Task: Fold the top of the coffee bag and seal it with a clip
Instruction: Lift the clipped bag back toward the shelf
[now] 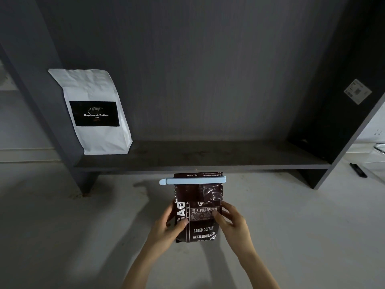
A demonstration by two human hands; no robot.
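A dark brown coffee bag [200, 197] with white lettering stands upright on the pale counter, just in front of the shelf. Its top is folded over, and a light blue bar clip [192, 181] is clamped across the fold, sticking out to the left. My left hand [166, 227] grips the bag's left side, thumb on the front. On the other side, my right hand [231, 220] holds the bag with its thumb across the label.
A white coffee bag [93, 84] with a black label leans at the left end of a dark grey shelf unit [200, 157]. A white sticker [357, 91] is on its right wall. A black object [358, 170] lies on the counter at far right.
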